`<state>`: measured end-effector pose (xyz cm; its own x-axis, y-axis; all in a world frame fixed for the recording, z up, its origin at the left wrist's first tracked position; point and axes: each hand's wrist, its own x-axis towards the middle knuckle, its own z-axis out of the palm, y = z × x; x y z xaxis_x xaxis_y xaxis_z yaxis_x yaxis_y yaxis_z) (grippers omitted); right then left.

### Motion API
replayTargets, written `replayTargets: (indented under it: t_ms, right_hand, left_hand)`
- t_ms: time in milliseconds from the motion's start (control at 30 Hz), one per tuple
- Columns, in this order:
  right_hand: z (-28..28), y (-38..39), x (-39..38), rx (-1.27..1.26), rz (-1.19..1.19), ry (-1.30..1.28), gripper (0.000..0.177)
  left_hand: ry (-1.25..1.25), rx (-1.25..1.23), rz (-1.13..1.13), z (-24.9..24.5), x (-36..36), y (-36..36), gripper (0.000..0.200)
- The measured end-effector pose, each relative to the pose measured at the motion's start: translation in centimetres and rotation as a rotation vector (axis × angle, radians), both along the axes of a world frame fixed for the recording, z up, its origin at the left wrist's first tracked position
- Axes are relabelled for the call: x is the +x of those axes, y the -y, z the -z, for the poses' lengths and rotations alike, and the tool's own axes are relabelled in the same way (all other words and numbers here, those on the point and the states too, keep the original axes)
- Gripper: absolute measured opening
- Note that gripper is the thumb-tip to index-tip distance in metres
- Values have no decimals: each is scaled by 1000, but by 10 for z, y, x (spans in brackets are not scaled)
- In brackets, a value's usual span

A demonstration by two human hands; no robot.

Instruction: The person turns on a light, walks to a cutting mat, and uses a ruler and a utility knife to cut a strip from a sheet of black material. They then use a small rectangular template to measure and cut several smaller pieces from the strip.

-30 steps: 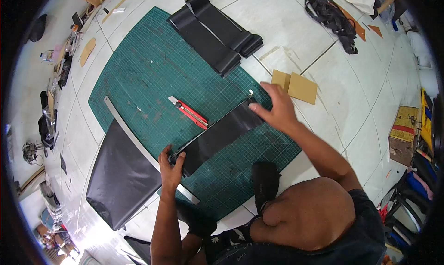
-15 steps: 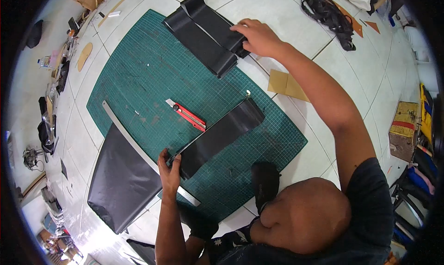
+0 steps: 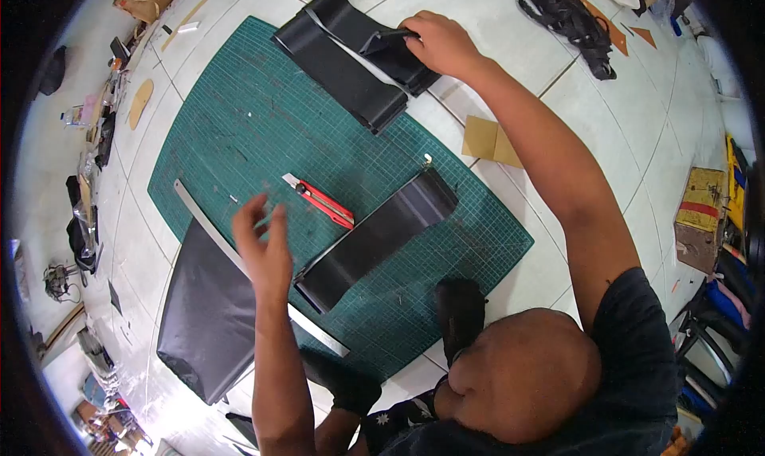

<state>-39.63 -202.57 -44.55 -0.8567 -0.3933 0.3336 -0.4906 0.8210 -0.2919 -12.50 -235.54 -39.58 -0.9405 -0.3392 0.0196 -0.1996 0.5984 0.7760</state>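
My right hand (image 3: 443, 43) pinches the edge of a black fabric strip (image 3: 390, 50) in the stack at the top, bending it up. Beside it lies another stack of black strips (image 3: 339, 78), partly over the cutting mat's edge. My left hand (image 3: 264, 253) is in the air, a little blurred, fingers apart and holding nothing. It is near the metal ruler (image 3: 209, 227) and a black sheet (image 3: 209, 313). A folded black strip (image 3: 378, 237) lies on the green cutting mat (image 3: 247, 129), and a red box cutter (image 3: 323, 203) rests just above it.
White floor tiles (image 3: 550, 129) surround the mat. A piece of brown cardboard (image 3: 486, 140) lies right of it. A black bundle (image 3: 570, 26) is at the upper right, a yellow box (image 3: 700, 221) at the far right. Small items line the left wall.
My left hand has let go of the folded strip and moved up and left. My right hand has shifted slightly up, lifting the edge of a strip in the far stack.
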Motion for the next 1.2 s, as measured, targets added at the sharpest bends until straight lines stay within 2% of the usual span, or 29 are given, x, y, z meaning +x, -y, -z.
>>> replayTargets:
  t_ms: [33, 100, 233, 333, 433, 567, 633, 733, 833, 867, 933, 967, 1000, 1033, 1100, 1133, 1200]
  right_hand:
    - [-10, 2, 7, -73, 54, -7, 21]
    - [-28, 7, 24, -125, 96, -5, 23]
    - [-57, 15, 69, -232, 40, 53, 23]
    - [-69, 17, 111, -255, -26, 43, 22]
    - [-71, 15, 144, -192, -105, 41, 24]
    - [-58, 11, 173, -119, -195, 92, 35]
    - [-55, 9, 180, -111, -221, 144, 39]
    - [-65, 4, 178, -378, -265, 209, 52]
    - [-62, -8, 171, -770, 105, 554, 72]
    - [-52, -16, 158, -978, 136, 707, 88]
    - [-63, -18, 151, -1202, 77, 1238, 90]
    - [-68, -14, 149, -1300, 33, 1510, 91]
    - [-58, -3, 152, -1396, -81, 1543, 96]
    - [-61, 9, 154, -1565, -42, 1431, 95]
    - [-76, 26, 158, -1882, 37, 1173, 92]
    - [-83, 21, 158, -1959, 50, 1117, 84]
    - [-96, 7, 160, -2045, 72, 1071, 79]
  left_hand:
    - [59, 69, 63, -3, -23, -12, 41]
    - [287, 380, 188, -6, -73, -38, 49]
    - [606, 950, 17, -27, -148, -100, 71]
    - [842, 1195, -74, -23, -182, -120, 66]
    - [729, 1191, 122, -9, -183, -127, 53]
    - [763, 989, 111, 20, -187, -124, 38]
    - [716, 863, 159, 6, -185, -127, 34]
    - [538, 859, 298, -36, -182, -128, 34]
    - [466, 751, 354, -83, -180, -119, 38]
    - [492, 742, 449, -99, -180, -112, 40]
    - [543, 717, 644, -129, -175, -102, 45]
    - [507, 680, 680, -138, -167, -103, 41]
    - [477, 644, 714, -144, -154, -105, 37]
    - [449, 608, 744, -149, -142, -105, 32]
    - [517, 442, 834, -156, -126, -97, 48]
    - [529, 392, 834, -157, -117, -92, 47]
    - [546, 295, 833, -155, -98, -81, 46]
